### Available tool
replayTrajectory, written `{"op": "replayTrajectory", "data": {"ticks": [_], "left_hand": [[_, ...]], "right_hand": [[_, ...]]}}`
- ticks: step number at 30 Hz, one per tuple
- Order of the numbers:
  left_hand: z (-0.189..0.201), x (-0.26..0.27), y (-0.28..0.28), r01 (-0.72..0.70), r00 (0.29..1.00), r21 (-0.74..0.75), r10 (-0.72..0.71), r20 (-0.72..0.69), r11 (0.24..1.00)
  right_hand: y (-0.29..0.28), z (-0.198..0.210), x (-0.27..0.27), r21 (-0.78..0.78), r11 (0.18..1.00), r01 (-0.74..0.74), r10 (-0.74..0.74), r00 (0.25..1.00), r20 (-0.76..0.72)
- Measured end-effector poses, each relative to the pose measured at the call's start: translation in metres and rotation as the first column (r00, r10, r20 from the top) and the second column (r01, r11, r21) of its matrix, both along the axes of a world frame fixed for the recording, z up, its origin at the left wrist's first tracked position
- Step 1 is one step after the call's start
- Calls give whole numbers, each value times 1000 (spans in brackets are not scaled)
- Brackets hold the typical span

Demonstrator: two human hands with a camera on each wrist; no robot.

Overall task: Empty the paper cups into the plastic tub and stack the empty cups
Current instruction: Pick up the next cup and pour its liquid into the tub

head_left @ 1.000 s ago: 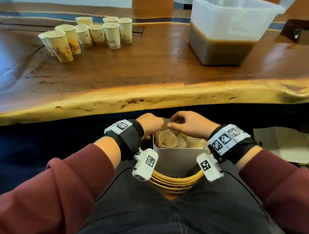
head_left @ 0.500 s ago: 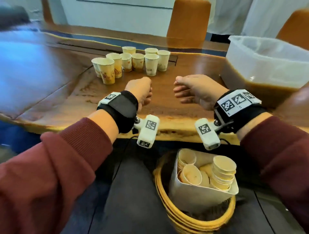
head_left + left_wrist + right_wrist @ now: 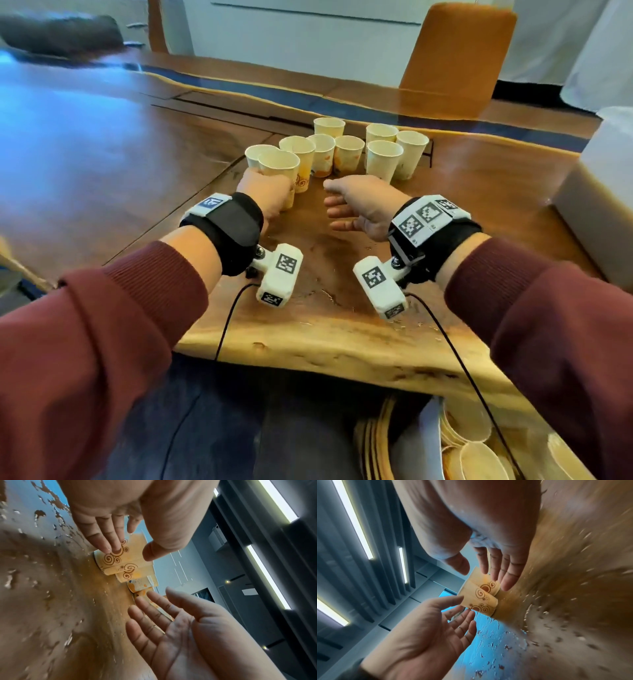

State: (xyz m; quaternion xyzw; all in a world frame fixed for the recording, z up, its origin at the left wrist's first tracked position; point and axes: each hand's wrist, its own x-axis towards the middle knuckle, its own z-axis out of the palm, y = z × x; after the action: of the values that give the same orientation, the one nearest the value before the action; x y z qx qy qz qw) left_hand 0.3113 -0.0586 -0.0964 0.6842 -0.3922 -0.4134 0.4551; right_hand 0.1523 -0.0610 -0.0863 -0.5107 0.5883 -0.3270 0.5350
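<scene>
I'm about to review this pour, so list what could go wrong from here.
1. The cups stand packed together, some touching; the left hand reaching the nearest cup could knock a neighbour over.
2. The table already shows droplets, so a cup may slide or slip in the fingers.
3. The tub sits far to the right; the carry across could drip.

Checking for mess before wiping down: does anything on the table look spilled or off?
Yes. Droplets and wet patches speckle the wooden table in front of the paper cups, plainest in the wrist views. The cups stand upright.
</scene>
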Motion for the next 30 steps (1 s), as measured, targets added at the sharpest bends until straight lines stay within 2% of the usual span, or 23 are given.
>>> {"op": "replayTrajectory", "data": {"ticks": [3, 8, 13, 17, 24, 26, 30], "left_hand": [[-10, 13, -25, -14, 996, -11, 15, 83, 1000], [-8, 14, -20, 8, 998, -29, -6, 63, 1000], [-31, 10, -31, 15, 998, -28, -14, 63, 999], [-13, -17, -12, 108, 994, -10, -108, -23, 994], [33, -91, 24, 238, 970, -60, -241, -41, 969], [44, -117, 34, 293, 951, -77, -299, -78, 953], [66, -182, 52, 424, 893, -143, -440, -101, 894]], "right_hand": [[-23, -5, 19, -2, 999, -33, 33, 999, 7], [-49, -18, 45, -40, 982, -185, 184, 983, -26], [-47, -27, 48, -108, 973, -206, 196, 976, -98], [-33, -21, 21, -204, 957, -204, 195, 979, -65], [12, 17, -51, -371, 910, -184, 163, 983, -89], [27, 28, -74, -415, 892, -177, 150, 984, -98], [62, 57, -142, -466, 882, -73, 56, 997, -51]]}}
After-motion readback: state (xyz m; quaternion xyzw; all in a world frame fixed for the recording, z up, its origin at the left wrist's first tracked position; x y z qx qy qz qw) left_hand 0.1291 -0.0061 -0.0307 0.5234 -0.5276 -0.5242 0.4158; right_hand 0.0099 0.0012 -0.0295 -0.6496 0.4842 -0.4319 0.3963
